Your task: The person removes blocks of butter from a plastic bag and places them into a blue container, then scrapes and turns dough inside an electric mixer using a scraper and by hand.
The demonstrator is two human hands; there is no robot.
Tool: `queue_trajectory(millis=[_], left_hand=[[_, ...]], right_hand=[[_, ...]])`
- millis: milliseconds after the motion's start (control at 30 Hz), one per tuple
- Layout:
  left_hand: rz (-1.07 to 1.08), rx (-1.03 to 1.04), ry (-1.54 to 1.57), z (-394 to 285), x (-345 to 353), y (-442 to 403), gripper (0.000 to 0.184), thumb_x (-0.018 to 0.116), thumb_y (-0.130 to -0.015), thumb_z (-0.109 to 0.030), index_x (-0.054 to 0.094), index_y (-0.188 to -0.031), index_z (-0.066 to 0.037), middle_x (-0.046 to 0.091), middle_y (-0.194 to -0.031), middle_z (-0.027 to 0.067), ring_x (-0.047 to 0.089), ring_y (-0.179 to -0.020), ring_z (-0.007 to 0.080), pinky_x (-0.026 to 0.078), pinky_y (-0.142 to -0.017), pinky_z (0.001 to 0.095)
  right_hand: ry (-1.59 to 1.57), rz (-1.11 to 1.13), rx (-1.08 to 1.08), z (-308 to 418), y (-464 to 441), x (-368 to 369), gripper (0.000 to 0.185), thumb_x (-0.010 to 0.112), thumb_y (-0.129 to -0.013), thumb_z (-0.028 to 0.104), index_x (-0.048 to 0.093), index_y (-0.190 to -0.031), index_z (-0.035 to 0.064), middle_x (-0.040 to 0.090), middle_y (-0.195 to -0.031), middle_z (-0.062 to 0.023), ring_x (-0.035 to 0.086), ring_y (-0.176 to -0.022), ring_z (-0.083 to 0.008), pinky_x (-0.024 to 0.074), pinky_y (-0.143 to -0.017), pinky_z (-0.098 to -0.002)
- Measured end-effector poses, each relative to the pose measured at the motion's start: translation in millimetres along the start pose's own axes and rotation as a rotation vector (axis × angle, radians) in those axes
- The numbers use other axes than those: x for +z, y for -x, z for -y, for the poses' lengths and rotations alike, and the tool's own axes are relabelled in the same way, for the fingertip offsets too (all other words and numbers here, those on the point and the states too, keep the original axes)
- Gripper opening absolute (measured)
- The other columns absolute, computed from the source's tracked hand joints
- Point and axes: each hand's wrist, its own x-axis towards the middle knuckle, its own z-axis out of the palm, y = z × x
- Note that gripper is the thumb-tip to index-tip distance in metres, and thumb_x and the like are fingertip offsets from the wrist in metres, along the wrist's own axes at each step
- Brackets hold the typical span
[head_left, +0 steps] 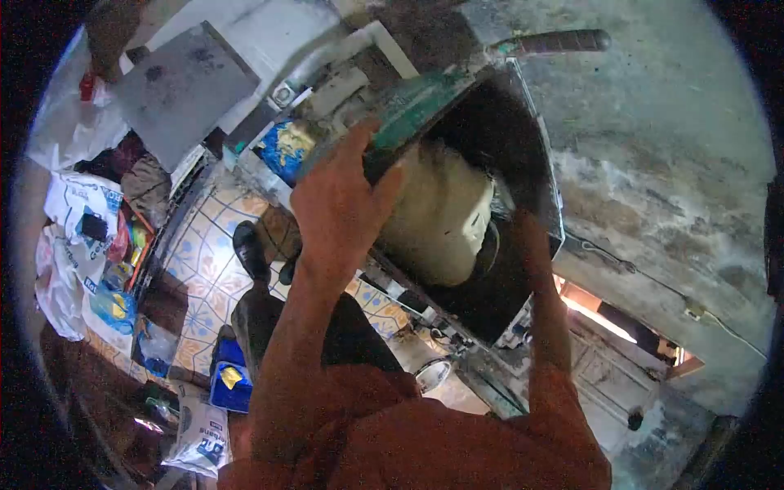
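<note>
My left hand (343, 196) is closed over the edge of a worn green panel (416, 110), which looks like the raised lid of a deep dark box (490, 318). Inside the box lies a bulky pale bundle (445, 212), perhaps cloth or a sack; I cannot tell which. A curved rim (490, 249) shows beside it. My right hand (531, 233) reaches down into the box to the right of the bundle. Shadow and blur hide its fingers, so whether it holds anything does not show.
A brown wrapped handle (559, 41) sticks out beyond the box, near the stained wall (653, 163). A grey board (188, 90) lies at upper left. White printed bags (77, 204) and a blue container (233, 384) stand by the tiled floor (212, 278). A cable (629, 268) runs at right.
</note>
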Motion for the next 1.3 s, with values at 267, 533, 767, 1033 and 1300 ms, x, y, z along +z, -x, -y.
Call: queue_trajectory(millis=[267,533,767,1033,1300], left_hand=[[-0.001,-0.012,0.014,0.1,4.7,0.5,0.048,0.073,-0.08,-0.032,0.059,-0.123,-0.015,0.069,-0.094,0.0143,0.068,-0.08,0.0321,0.054,-0.071,0.0426],[0.023,-0.007,-0.029,2.5,0.5,-1.0,0.049,0.074,-0.08,-0.033,0.06,-0.123,-0.014,0.07,-0.099,0.015,0.069,-0.085,0.0325,0.054,-0.073,0.041],[0.014,-0.063,0.065,-7.0,1.5,1.0,0.047,0.076,-0.079,-0.029,0.061,-0.121,-0.015,0.07,-0.1,0.0139,0.069,-0.089,0.032,0.054,-0.076,0.0402],[0.061,-0.148,-0.009,-10.3,-1.0,-2.7,0.049,0.078,-0.078,-0.03,0.061,-0.122,-0.014,0.071,-0.1,0.0125,0.069,-0.092,0.0298,0.054,-0.081,0.0395],[0.017,-0.139,0.037,-7.1,3.4,-1.2,0.048,0.078,-0.078,-0.027,0.062,-0.122,-0.015,0.071,-0.101,0.0136,0.07,-0.094,0.0297,0.053,-0.084,0.0398]], right_hand=[[-0.191,0.132,0.279,34.3,-19.9,-62.8,0.03,0.051,-0.096,0.018,0.061,-0.12,0.0019,0.067,-0.097,-0.0244,0.065,-0.086,-0.0432,0.0528,-0.073,-0.0485],[-0.04,0.034,0.142,-9.2,27.4,-0.6,0.035,0.042,-0.1,0.026,0.061,-0.121,0.004,0.067,-0.108,-0.022,0.064,-0.099,-0.0409,0.0499,-0.085,-0.0498],[-0.11,0.081,0.076,-96.0,3.0,66.9,0.036,0.049,-0.098,0.034,0.063,-0.117,0.0067,0.069,-0.105,-0.0153,0.067,-0.093,-0.0332,0.0495,-0.079,-0.0452],[-0.157,0.236,0.105,-9.2,15.9,-34.7,0.035,0.044,-0.1,0.03,0.058,-0.126,0.0098,0.067,-0.104,-0.0216,0.066,-0.092,-0.0396,0.0505,-0.075,-0.0493],[-0.355,0.308,0.529,-65.6,65.5,-78.2,0.037,0.05,-0.099,0.028,0.052,-0.134,0.0156,0.068,-0.1,-0.0215,0.066,-0.092,-0.0401,0.0504,-0.074,-0.0456]])
